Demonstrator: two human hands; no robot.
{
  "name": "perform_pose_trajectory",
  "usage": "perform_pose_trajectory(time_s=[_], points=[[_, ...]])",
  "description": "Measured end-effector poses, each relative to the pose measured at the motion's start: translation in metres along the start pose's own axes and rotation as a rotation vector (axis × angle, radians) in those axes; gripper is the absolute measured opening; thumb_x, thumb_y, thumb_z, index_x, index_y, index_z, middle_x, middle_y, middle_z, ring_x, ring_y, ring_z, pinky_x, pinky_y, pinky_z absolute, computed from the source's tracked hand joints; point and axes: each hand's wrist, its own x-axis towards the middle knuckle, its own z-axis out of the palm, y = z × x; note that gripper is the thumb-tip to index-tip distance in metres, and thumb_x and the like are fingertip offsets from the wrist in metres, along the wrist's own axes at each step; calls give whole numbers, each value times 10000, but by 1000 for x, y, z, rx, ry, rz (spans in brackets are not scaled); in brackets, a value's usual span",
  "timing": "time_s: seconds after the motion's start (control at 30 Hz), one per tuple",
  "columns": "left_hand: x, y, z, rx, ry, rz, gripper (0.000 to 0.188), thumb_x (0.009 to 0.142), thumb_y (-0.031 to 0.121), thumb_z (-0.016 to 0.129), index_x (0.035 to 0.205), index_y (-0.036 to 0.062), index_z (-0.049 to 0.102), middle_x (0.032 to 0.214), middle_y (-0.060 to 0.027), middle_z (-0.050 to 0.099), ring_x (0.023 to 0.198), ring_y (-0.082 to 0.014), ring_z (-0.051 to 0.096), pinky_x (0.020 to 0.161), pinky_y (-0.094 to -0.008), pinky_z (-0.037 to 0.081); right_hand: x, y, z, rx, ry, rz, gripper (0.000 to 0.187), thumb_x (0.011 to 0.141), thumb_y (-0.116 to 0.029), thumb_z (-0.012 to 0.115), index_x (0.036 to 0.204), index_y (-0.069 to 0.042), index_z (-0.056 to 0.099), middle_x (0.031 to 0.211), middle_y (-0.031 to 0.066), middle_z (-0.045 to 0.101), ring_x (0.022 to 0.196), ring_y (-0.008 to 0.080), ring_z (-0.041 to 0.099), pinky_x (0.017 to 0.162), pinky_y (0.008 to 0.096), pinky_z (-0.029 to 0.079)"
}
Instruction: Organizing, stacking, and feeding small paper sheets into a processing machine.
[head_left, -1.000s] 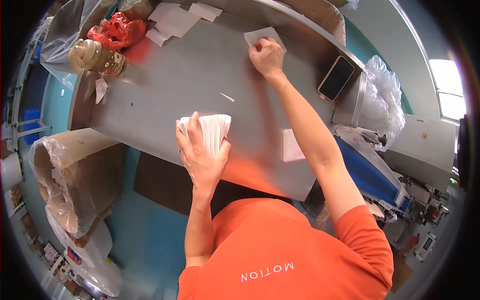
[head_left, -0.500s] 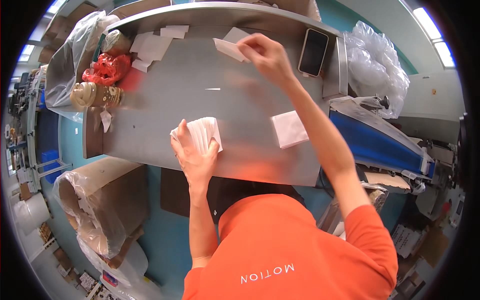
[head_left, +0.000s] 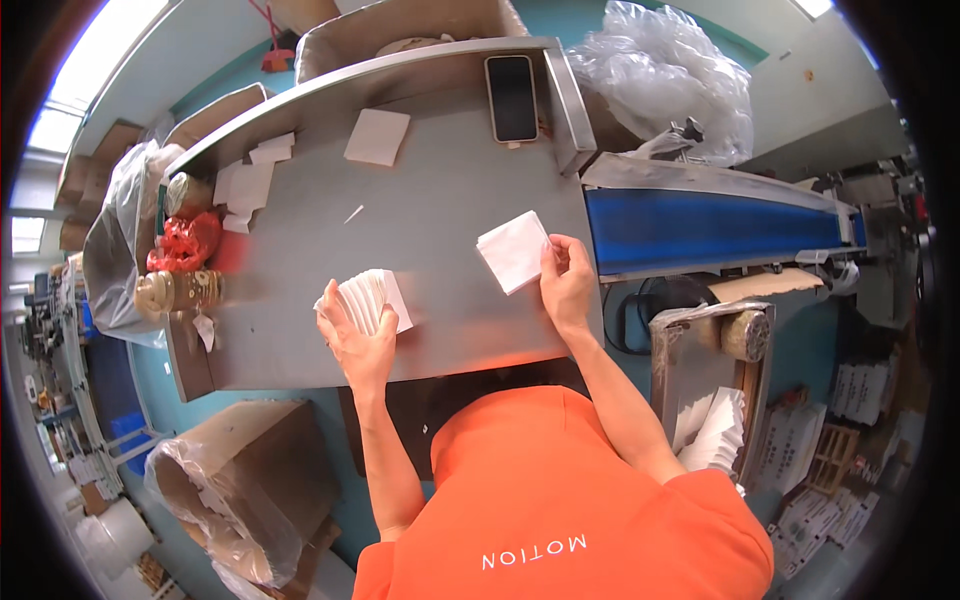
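Note:
My left hand [head_left: 358, 338] is closed round a thick stack of white paper sheets [head_left: 372, 298] near the front edge of the grey metal table [head_left: 420, 210]. The sheets stand on edge and fan out between thumb and fingers. At the right, my right hand [head_left: 567, 285] pinches the right edge of a thinner pile of white paper squares [head_left: 510, 250]. Toward the far side lies a flat white paper square [head_left: 378, 137], apart from both hands. A thin white sliver [head_left: 354, 214] rests on the tabletop between them.
A phone [head_left: 511, 98] lies at the far right corner, inside the raised rim. Along the left side are loose white papers [head_left: 250, 187], a red plastic bag [head_left: 185, 242] and a patterned bottle [head_left: 180, 291]. A blue conveyor belt [head_left: 710, 230] adjoins the right; an open carton [head_left: 240, 480] stands front left.
My right hand has left the white sheet at the far side and come back to the right-hand pile. That sheet now lies flat. The whole view has turned and shifted.

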Motion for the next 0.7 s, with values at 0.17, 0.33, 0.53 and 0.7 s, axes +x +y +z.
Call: perform_pose_trajectory(time_s=[0.17, 0.33, 0.53, 0.7], points=[[-9, 13, 9, -30, -45, 26, 792, 752, 203, 706, 1446, 144, 328, 1400, -248, 352, 1299, -423, 389, 1062, -498, 348, -20, -18, 1, -463, -177, -645, 450, 862, -251, 659, 1288, -156, 553, 1406, 111, 448, 1297, 292, 388, 1007, 471, 289], [-23, 38, 27, -75, -138, 135, 816, 749, 217, 766, 1438, 104, 342, 1354, -240, 399, 1281, -410, 385, 1052, -494, 351, 6, 29, -3, -726, -80, -508, 418, 929, -279, 573, 1334, -177, 557, 1464, 98, 420, 1384, 270, 329, 1067, 488, 234], [-52, 77, 66, -258, -263, 245, 797, 802, 264, 772, 1434, 39, 342, 1346, -248, 434, 1280, -380, 416, 1058, -469, 366, -9, -36, -58, -17, -360, 64, 565, 883, -475, 663, 1172, 6, 603, 1074, 191, 629, 894, 335, 629, 778, 392, 495], [-44, 76, 78, -557, -595, -186, 849, 858, 369, 743, 1461, 3, 271, 1366, -201, 451, 1251, -267, 487, 1019, -371, 434, -15, -29, -48, 327, -426, 333, 449, 986, -380, 546, 1149, 34, 606, 1032, 141, 657, 925, 229, 628, 820, 331, 486]])
